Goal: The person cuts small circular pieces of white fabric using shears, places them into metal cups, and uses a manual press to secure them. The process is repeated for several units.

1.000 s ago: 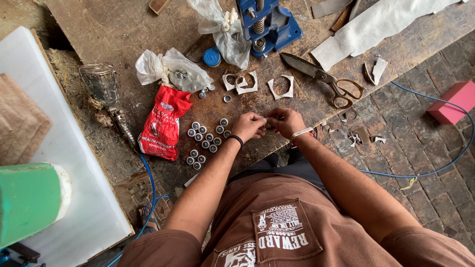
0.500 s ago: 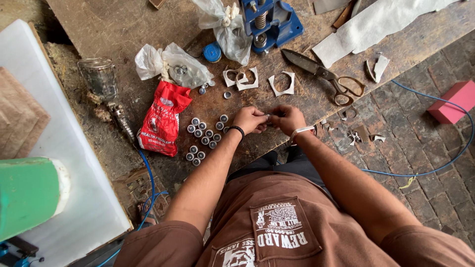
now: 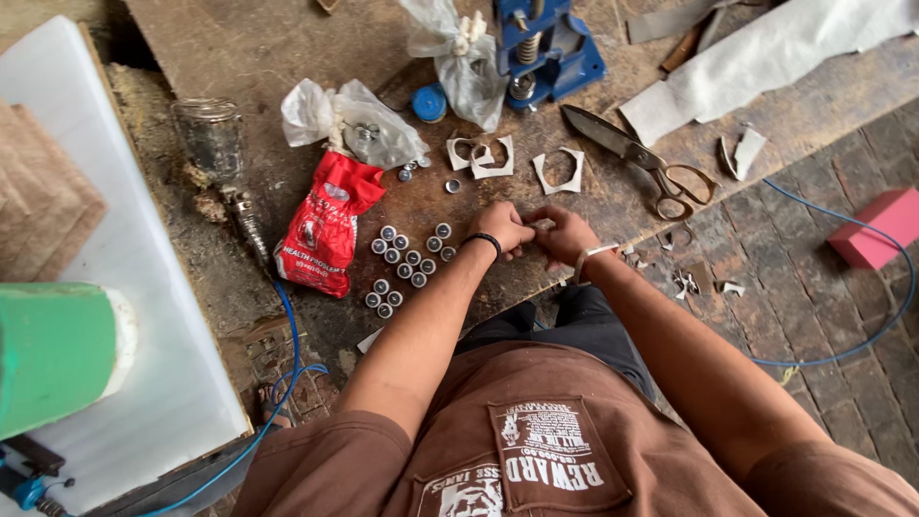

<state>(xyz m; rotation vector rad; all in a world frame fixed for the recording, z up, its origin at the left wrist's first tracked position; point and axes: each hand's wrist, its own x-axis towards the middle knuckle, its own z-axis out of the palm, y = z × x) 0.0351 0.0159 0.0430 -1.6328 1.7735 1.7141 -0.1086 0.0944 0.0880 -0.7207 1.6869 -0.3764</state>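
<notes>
- Both hands meet at the near edge of the wooden board, fingertips almost touching.
- The left hand, with a black band at the wrist, has its fingers curled narrow and pinching a small pale piece.
- The right hand pinches the same piece from the three o'clock side, fingers bunched tight.
- The piece sits between the two sets of fingertips, just above the board. It's too small to tell what it is, possibly a bit of cut sheet.
- At nine o'clock from the hands lies a cluster of round metal caps, with a red packet beyond them.
- White cut-out scraps lie at eleven o'clock, and a blue press stands at twelve.
- Scissors rest at two o'clock, blades closed.
- By my reading, the step in hand is fine fingertip shaping or fitting of that piece.
- A next move calls for a steady two-handed pinch, with the caps near on the left.
</notes>
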